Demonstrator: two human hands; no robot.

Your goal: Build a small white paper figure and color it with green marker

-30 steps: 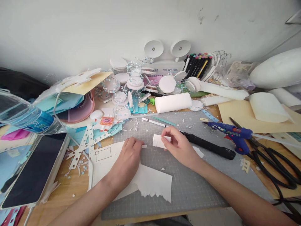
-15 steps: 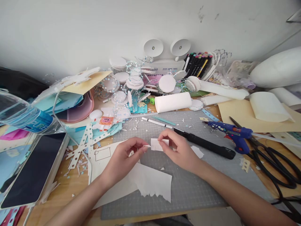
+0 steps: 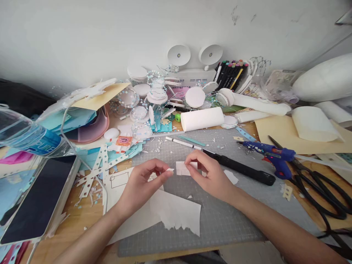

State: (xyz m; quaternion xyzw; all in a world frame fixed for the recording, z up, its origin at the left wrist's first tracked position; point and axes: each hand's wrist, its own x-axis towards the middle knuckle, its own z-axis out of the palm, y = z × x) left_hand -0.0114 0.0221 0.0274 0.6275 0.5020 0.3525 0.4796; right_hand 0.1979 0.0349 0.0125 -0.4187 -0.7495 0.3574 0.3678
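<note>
My left hand (image 3: 148,183) pinches a tiny scrap of white paper (image 3: 170,169) between thumb and forefinger. Just to its right, my right hand (image 3: 207,176) is closed on the edge of a small white rectangle of paper (image 3: 181,168). A narrow gap separates the two pieces. Beneath the hands lies a grey gridded cutting mat (image 3: 225,223). On it, under my left wrist, rests a torn sheet of white paper (image 3: 178,209) with a ragged lower edge. Another sheet with a drawn rectangle (image 3: 120,180) lies partly hidden by my left hand.
Behind my right hand lie a black-handled tool (image 3: 244,169) and a white pen (image 3: 183,142). A blue glue gun (image 3: 272,154) and black scissors (image 3: 316,183) are at the right. A phone (image 3: 40,198) and a water bottle (image 3: 35,135) sit left. White rolls and discs crowd the back.
My left hand has shifted very slightly left with the scrap, so the gap to the rectangle is a little wider. My right hand has hardly moved.
</note>
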